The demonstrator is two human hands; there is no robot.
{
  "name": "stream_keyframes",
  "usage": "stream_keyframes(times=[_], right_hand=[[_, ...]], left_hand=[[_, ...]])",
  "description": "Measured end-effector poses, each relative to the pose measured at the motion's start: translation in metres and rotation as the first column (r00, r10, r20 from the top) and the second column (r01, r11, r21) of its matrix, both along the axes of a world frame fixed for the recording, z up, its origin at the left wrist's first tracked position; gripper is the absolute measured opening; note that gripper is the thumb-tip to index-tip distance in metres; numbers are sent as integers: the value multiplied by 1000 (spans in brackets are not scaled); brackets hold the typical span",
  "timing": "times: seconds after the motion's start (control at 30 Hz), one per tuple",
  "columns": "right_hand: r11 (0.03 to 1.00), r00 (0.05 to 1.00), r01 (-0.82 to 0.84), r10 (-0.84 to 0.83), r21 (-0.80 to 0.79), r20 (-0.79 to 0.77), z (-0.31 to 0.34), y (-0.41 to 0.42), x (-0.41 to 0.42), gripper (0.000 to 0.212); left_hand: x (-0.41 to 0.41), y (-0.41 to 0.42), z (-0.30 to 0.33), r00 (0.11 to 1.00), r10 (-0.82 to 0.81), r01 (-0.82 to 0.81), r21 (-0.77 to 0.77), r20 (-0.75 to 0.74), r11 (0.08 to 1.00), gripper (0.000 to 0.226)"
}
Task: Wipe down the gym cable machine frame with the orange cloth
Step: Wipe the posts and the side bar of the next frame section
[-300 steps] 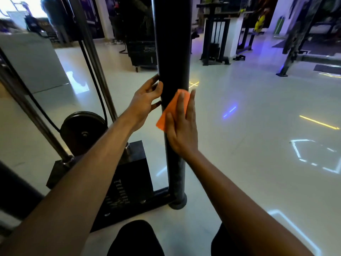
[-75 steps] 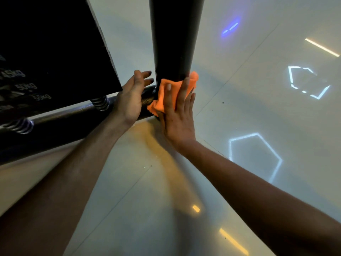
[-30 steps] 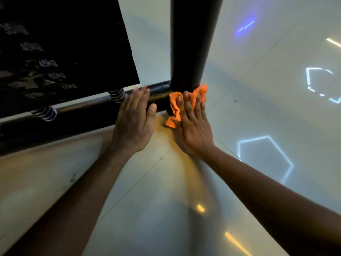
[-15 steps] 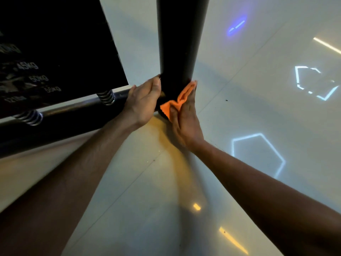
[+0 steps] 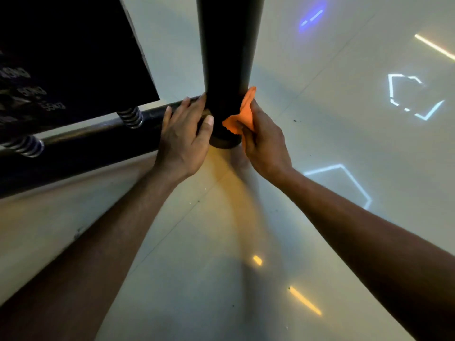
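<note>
The black upright post point(image 5: 227, 45) of the cable machine rises from its round foot on the floor. A black base bar point(image 5: 93, 141) runs left from it. My right hand point(image 5: 264, 141) holds the orange cloth point(image 5: 242, 112) against the right side of the post's bottom, fingers curled round the cloth. My left hand point(image 5: 184, 136) rests with straight fingers on the base bar where it meets the post, thumb against the post.
The black weight stack point(image 5: 61, 52) with kilogram labels hangs over the base bar on two coil springs point(image 5: 130, 116). Glossy pale floor point(image 5: 320, 143) with light reflections spreads right and toward me.
Over ten seconds both hands went from mid-post down to its foot. In the last half second the right hand shifted round to the post's right side, cloth bunched in its grip.
</note>
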State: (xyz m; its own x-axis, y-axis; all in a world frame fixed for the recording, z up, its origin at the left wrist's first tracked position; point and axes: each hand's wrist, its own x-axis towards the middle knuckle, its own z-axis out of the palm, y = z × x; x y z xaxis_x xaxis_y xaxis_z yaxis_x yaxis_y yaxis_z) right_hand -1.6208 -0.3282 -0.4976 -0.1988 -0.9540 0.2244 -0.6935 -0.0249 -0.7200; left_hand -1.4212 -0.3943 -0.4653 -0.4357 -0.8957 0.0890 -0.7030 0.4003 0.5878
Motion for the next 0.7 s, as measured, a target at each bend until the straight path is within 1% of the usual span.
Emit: stream_keyframes(times=[0.07,0.17,0.27,0.33,0.47,0.53,0.7], right_hand=[[996,998,19,-13,87,-61,17,18,1,68],[977,997,30,-15,212,-71,51,54,6,62],[962,989,-42,78,271,-125,92,94,7,49],[940,980,-74,129,334,-149,130,120,6,47],[894,975,-119,189,433,-121,228,163,11,54],[878,977,-120,188,463,-103,284,177,14,56],[891,971,-89,178,446,-161,424,208,30,50]], left_hand=[[1,20,6,1000,-5,5,11,0,1000,56],[7,52,27,1000,-6,4,83,25,997,54],[16,86,66,998,-7,-1,128,63,992,52],[22,105,101,996,-26,12,149,91,989,51],[28,138,189,989,-52,25,187,142,982,49],[29,152,242,984,-74,39,206,162,978,49],[36,184,388,964,-150,93,251,218,963,50]])
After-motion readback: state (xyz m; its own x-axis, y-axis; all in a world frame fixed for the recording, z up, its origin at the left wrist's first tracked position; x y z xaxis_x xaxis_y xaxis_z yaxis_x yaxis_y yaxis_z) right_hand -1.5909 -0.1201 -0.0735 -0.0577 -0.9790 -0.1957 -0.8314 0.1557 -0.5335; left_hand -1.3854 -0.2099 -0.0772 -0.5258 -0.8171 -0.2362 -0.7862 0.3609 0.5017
